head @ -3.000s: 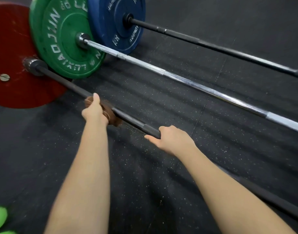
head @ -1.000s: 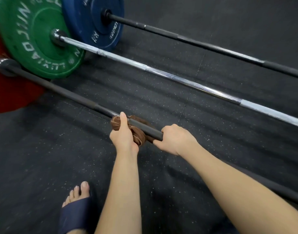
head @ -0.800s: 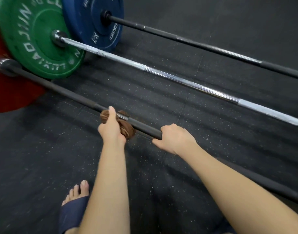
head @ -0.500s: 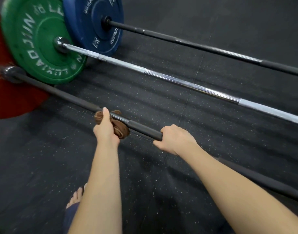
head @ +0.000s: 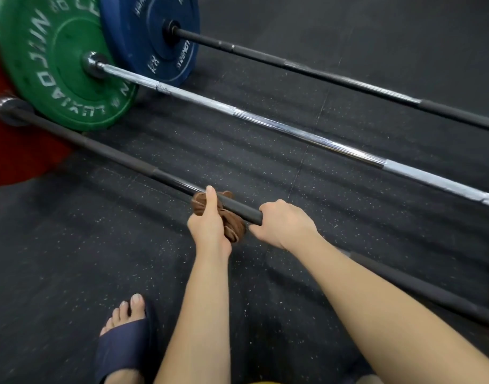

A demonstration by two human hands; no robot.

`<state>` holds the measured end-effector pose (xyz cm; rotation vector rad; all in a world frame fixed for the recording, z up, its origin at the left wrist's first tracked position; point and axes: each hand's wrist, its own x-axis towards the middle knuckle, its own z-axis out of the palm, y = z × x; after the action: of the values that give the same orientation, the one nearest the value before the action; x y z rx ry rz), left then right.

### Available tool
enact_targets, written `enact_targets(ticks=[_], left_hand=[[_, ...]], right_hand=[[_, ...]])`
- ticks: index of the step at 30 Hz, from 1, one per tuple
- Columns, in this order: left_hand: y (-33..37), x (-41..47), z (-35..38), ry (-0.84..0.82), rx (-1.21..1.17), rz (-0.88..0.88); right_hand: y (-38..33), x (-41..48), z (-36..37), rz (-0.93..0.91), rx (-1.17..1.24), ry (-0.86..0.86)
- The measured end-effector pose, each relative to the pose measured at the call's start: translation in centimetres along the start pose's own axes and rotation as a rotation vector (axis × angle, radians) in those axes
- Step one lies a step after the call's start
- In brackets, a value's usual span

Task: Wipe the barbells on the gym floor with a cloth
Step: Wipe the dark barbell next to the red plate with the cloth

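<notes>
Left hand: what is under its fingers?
A brown cloth wrapped on the black barbell, gripped by the left hand. The bar part inside the cloth is covered.

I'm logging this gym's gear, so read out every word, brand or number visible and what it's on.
"LUXIAOJUN": green plate, white lettering round its face.
"STRENGT", perhaps more: blue plate.
Blue plate's other markings, and the green plate's top lettering: too blurred or cropped to read.
</notes>
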<state>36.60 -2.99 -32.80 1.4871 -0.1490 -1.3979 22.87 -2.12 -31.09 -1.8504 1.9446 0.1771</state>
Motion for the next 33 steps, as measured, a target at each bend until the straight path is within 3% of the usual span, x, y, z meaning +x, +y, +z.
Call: enact_targets(ticks=[7,18,23,28,33], left_hand=[[6.7,7.3,-2.1,0.089,-0.098,-0.006],[-2.2,-1.2,1.1,0.025,-0.053,-0.024],[-1.2,-0.1,0.5,0.016,-0.095,-0.066],[3.0,6.0,-1.8,-0.021,-0.345,-0.061],[3.7,4.6,-1.3,0.032,-0.277,-0.003]], right_hand=[[0.1,0.2,0.0,-0.022,0.000,-0.015],[-0.2,0.0,-0.3,-0.007,-0.001,-0.021],[-0.2,-0.2,-0.2,0.012,-0.002,0.004],[0.0,-0.1,-0.1,0.016,0.000,-0.008],[0.1,0.3,-0.3,-0.002,0.016,-0.035]])
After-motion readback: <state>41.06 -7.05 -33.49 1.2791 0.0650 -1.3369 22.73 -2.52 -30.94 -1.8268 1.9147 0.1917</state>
